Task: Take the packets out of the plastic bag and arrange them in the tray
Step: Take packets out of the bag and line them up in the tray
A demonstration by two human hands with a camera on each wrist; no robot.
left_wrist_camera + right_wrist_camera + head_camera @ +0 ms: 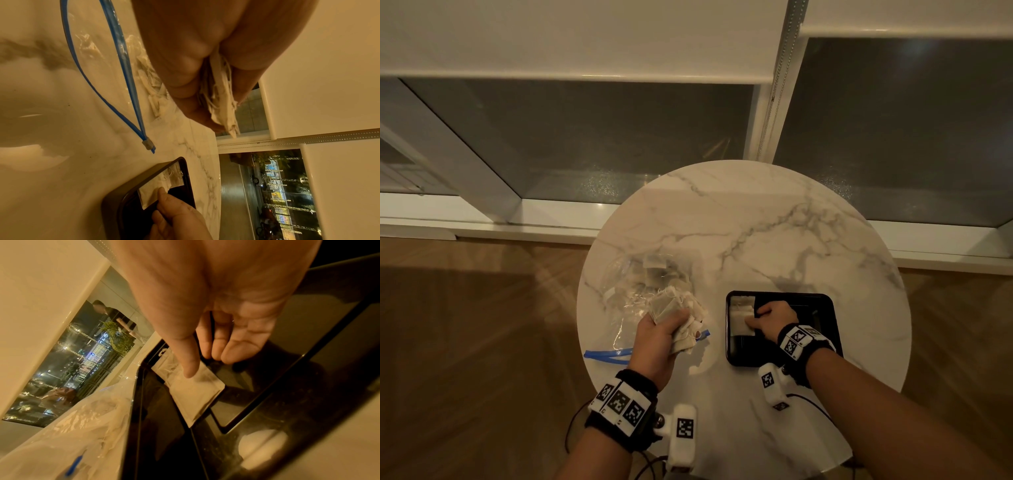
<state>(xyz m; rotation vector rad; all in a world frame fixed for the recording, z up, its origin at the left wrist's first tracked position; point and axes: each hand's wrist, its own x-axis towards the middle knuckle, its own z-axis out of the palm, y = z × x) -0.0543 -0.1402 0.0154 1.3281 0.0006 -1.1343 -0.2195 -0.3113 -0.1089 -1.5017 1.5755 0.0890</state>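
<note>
Round marble worktop (pixel 774 219), seen from above; its far half is bare, w/ open room behind & to the right of the black tray (pixel 825 308). The tray sits near the worktop's near-right edge, apart from the plastic bag (pixel 626 284), which lies on the left side close to the left rim. A strip of bare marble runs between bag & tray.

My left hand (pixel 657 339) hovers over the bag's near end, fingers curled round a bunch of pale packets (pixel 671 311) w/ loose strings; in the left wrist view the bunch (pixel 222 104) sticks out past my fingertips. The bag's blue zip edge (pixel 115 68) gapes open in a loop beside that hand.

My right hand (pixel 770 318) is inside the tray, fingers straight & relaxed, not gripping. In the right wrist view one fingertip (pixel 191 369) presses on a flat, square, off-white packet (pixel 195 394) lying against the tray's left wall. A 2nd packet (pixel 741 303) lies just behind it in the far-left corner. Rest of the tray floor is glossy black.

More packets (pixel 654 270) show through the clear, crumpled bag.
</note>
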